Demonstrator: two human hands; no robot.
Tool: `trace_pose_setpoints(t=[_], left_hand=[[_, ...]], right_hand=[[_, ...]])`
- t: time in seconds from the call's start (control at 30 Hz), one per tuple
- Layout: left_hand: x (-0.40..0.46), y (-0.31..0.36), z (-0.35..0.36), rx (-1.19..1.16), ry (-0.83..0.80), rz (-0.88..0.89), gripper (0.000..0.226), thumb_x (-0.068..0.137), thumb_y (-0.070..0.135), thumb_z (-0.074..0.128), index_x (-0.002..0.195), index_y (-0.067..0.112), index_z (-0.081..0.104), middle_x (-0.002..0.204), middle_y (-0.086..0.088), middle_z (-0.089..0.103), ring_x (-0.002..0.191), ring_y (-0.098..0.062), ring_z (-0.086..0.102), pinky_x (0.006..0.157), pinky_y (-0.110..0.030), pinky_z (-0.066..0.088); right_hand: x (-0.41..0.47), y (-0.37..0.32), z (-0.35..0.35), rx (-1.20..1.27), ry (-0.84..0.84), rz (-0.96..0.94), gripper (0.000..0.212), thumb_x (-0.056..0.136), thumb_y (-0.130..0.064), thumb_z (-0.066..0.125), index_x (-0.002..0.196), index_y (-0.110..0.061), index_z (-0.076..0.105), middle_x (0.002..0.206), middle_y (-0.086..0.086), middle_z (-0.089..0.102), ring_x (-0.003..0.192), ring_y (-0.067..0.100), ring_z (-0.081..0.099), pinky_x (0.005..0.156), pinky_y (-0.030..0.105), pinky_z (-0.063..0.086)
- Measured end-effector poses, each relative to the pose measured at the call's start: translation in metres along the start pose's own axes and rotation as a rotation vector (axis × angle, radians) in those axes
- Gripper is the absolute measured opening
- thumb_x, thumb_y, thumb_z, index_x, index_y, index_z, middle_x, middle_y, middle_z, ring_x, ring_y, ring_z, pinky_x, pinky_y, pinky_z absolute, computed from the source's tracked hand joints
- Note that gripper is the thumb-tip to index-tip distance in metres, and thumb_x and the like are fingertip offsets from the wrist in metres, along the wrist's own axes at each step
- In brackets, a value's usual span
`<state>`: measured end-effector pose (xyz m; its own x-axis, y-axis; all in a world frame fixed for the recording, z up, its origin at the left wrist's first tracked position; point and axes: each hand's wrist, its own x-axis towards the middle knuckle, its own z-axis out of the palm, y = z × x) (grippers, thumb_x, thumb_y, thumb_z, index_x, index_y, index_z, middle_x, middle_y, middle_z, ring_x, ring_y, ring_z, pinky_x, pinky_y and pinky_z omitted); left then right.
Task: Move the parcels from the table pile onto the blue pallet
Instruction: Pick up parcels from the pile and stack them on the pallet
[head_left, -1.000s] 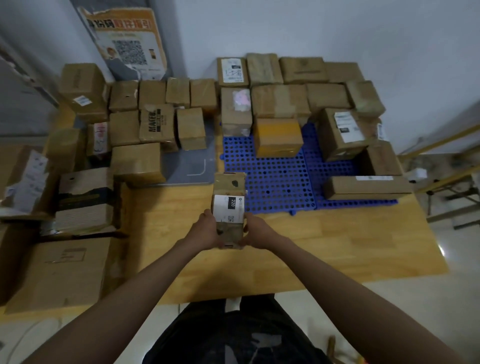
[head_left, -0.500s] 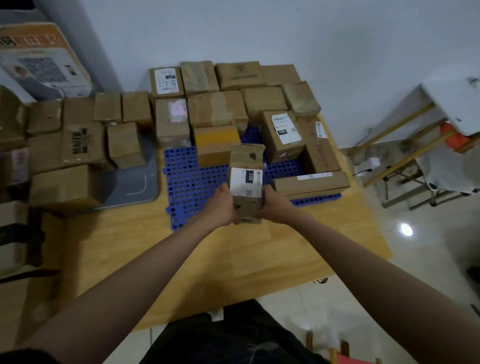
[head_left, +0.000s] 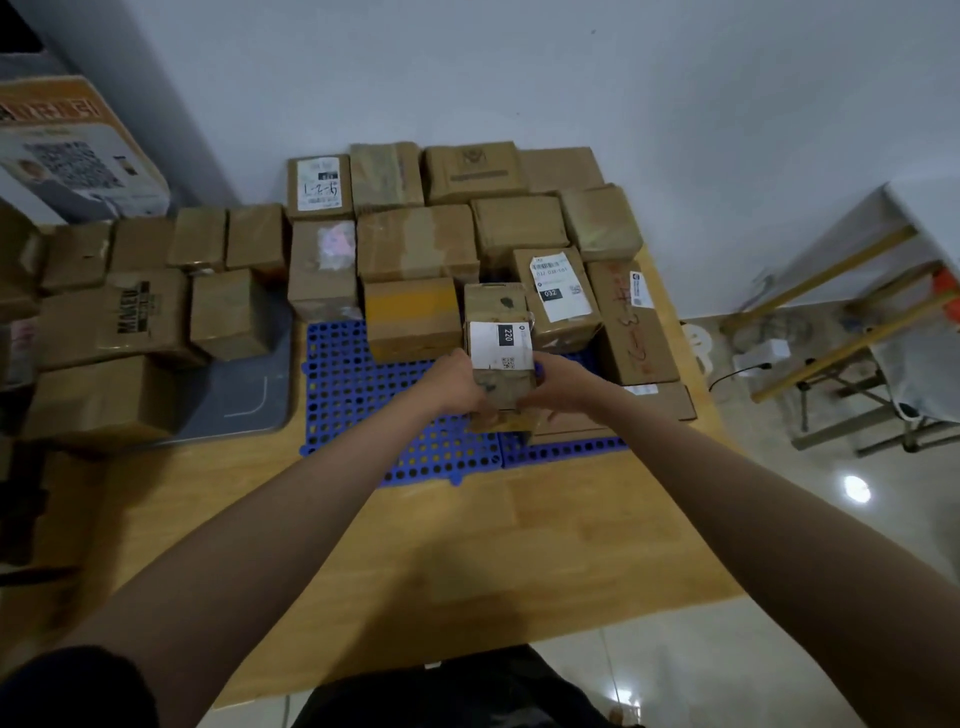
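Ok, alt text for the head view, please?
Both hands, left hand and right hand, hold a labelled parcel over the blue pallet, among stacked cardboard boxes on a wooden table.

- Small brown cardboard parcel with white paper label (head_left: 500, 358): matt, scuffed board; label smooth.
- Blue perforated plastic pallet (head_left: 343, 384): moulded, slight sheen.
- Light wooden table (head_left: 467, 561): smooth, visible grain, satin finish.
- Stacked brown cardboard boxes on the pallet (head_left: 415, 244): matt, some faces glossy with clear tape.
- Grey metal tray (head_left: 239, 400): smooth, dull.
- Pale tiled floor (head_left: 779, 649): glossy, reflecting a lamp.
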<state>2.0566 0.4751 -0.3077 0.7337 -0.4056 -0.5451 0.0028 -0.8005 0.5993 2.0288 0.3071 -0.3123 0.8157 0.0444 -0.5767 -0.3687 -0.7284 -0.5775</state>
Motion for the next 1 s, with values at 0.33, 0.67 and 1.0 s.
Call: trace_pose_setpoints(t=[0.33, 0.67, 1.0], left_hand=[[0.041, 0.005, -0.006, -0.089, 0.045, -0.117, 0.051, 0.070, 0.015, 0.085, 0.116, 0.013, 0.064, 0.114, -0.005, 0.066, 0.096, -0.020, 0.061, 0.077, -0.032, 0.053], [0.074, -0.008, 0.012, -0.142, 0.151, -0.232, 0.060, 0.073, 0.017, 0.083, 0.123, 0.003, 0.052, 0.125, -0.012, 0.057, 0.109, -0.027, 0.058, 0.079, -0.035, 0.053], [0.090, -0.021, 0.028, -0.014, 0.054, -0.148, 0.075, 0.079, 0.022, 0.078, 0.142, 0.008, 0.041, 0.136, -0.017, 0.044, 0.126, -0.033, 0.044, 0.096, -0.042, 0.048]], right_hand=[[0.042, 0.004, -0.026, 0.024, -0.141, 0.041, 0.053, 0.079, -0.001, 0.073, 0.129, -0.009, 0.056, 0.112, 0.007, 0.064, 0.091, 0.020, 0.066, 0.069, 0.029, 0.059], [0.075, 0.017, -0.011, -0.036, 0.003, 0.072, 0.039, 0.082, 0.004, 0.066, 0.120, 0.000, 0.060, 0.120, 0.017, 0.064, 0.110, 0.030, 0.060, 0.092, 0.041, 0.054], [0.092, 0.028, 0.012, -0.184, -0.055, 0.019, 0.045, 0.095, -0.031, 0.057, 0.137, -0.014, 0.052, 0.137, 0.011, 0.057, 0.124, 0.031, 0.054, 0.100, 0.037, 0.043]])
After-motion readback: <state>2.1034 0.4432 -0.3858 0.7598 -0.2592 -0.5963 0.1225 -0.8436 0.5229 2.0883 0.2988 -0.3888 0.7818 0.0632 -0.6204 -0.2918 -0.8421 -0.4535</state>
